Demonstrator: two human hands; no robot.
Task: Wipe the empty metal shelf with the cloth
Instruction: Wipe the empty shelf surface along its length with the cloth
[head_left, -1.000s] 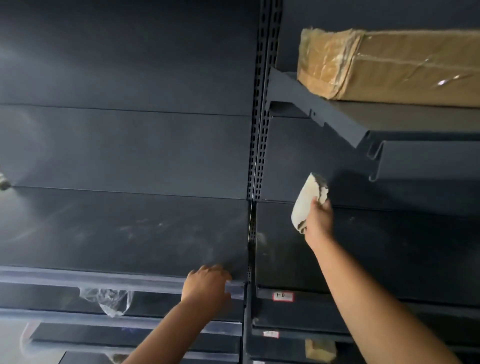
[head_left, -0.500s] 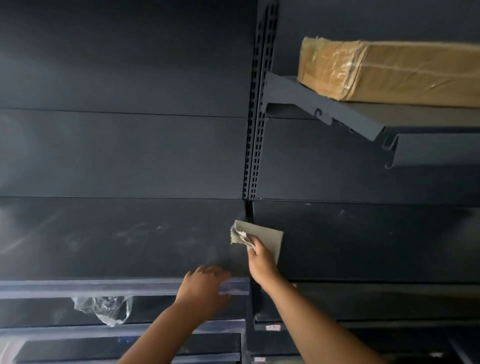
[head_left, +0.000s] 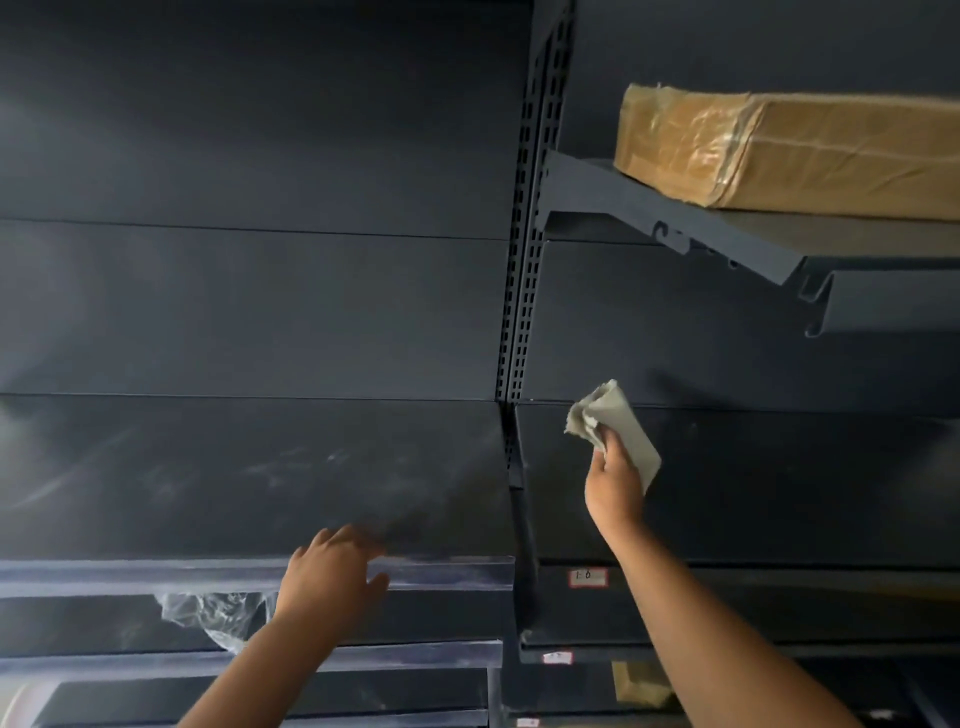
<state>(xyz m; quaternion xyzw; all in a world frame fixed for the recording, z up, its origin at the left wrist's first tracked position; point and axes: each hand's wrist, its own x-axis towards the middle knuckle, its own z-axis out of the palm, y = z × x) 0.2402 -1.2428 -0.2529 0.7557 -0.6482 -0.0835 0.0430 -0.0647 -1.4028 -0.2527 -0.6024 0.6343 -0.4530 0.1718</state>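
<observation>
The right hand (head_left: 615, 480) pinches the cloth (head_left: 613, 431) above the right shelf (head_left: 779, 493), which runs three-to-nine o'clock beneath it; the left hand (head_left: 327, 577), spread empty, is farther.

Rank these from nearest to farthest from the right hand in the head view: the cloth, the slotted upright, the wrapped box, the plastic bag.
1. Cloth, gripped in the right hand.
2. Slotted upright, just to its left.
3. Wrapped box, on the upper shelf, above and to the right.
4. Plastic bag, low on the left, under the left hand.
</observation>
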